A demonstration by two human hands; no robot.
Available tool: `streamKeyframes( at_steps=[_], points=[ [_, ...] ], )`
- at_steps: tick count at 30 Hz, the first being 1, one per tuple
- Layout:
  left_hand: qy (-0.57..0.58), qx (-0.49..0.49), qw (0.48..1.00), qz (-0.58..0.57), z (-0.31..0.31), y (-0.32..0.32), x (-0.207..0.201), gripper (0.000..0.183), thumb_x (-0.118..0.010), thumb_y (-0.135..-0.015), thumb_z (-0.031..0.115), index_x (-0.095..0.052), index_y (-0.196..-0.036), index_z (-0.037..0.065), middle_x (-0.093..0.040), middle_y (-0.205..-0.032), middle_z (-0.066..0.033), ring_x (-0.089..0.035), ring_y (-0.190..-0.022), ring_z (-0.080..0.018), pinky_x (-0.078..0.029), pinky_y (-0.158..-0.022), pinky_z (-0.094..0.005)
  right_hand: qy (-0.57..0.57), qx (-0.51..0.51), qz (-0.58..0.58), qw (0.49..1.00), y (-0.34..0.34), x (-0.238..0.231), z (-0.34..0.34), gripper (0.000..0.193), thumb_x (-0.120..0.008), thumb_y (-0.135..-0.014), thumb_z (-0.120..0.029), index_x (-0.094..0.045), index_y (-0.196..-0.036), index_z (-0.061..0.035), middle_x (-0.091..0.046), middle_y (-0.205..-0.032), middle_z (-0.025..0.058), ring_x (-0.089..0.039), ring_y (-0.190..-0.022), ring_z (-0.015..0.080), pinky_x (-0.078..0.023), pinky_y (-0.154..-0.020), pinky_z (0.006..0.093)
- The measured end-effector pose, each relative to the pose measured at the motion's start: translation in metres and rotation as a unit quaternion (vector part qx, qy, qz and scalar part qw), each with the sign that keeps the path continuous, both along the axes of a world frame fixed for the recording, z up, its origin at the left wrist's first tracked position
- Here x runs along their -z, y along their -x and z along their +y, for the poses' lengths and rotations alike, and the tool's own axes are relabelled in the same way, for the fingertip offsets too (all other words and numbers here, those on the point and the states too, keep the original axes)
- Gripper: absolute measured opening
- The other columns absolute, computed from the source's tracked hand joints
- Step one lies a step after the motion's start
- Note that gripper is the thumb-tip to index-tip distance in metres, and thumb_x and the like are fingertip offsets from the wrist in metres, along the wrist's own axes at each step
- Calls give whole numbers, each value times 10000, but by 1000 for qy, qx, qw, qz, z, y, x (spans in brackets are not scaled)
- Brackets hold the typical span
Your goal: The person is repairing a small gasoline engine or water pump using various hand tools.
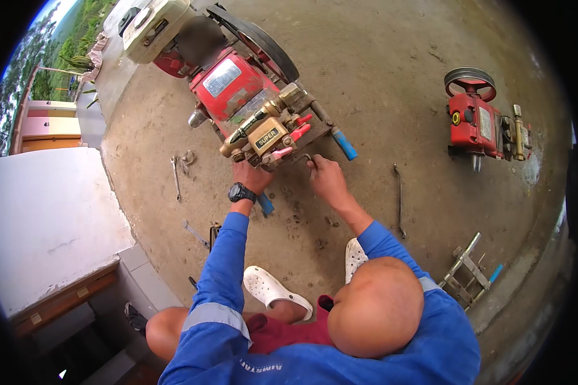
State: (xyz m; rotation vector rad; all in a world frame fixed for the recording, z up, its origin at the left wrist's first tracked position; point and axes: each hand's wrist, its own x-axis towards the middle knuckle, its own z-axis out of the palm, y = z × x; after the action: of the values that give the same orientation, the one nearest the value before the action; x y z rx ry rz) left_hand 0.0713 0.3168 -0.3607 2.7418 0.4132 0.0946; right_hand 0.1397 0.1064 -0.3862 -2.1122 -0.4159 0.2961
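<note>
A red power pump [228, 96] with a brass head [263, 133] and red lever handles [300, 132] sits on a metal frame with blue-sleeved handles [344, 144]. My left hand [253, 177], with a black watch on its wrist, reaches beneath the brass head. Its fingers are hidden behind the pump. At the frame's near edge, my right hand [328, 180] is closed in a pinch, thumb against fingers. A small metal end shows at its fingertips, too small to name.
On the concrete floor lie a wrench [176, 178] at left, a long wrench [399, 200] at right and another wrench [195, 233] near my left forearm. A second red pump [475, 125] stands far right. A metal frame [464, 273] lies nearer. A white wall [58, 218] borders the left.
</note>
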Motion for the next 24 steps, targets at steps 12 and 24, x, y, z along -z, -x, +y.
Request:
streamKeyframes(
  at_steps=[12, 24],
  points=[
    [-96, 13, 994, -51, 7, 5, 27, 431, -696, -802, 354, -690, -1232, 390, -613, -1331, -65, -496, -1259, -376, -390, -1050, -540, 69, -199, 66, 975, 24, 5, 28, 359, -547, -966, -266, -676, -858, 50, -691, -817, 271, -682, -765, 455, -544, -742, 533],
    [-53, -2, 997, -48, 12, 5, 18, 556, -780, -738, 311, -649, -1276, 359, -632, -1282, -54, -514, -1269, -344, -310, -1125, -546, 35, -23, 70, 997, -7, -1, 5, 290, -562, -970, -223, -683, -939, 39, -691, -887, 272, -662, -798, 470, -530, -717, 518]
  ],
)
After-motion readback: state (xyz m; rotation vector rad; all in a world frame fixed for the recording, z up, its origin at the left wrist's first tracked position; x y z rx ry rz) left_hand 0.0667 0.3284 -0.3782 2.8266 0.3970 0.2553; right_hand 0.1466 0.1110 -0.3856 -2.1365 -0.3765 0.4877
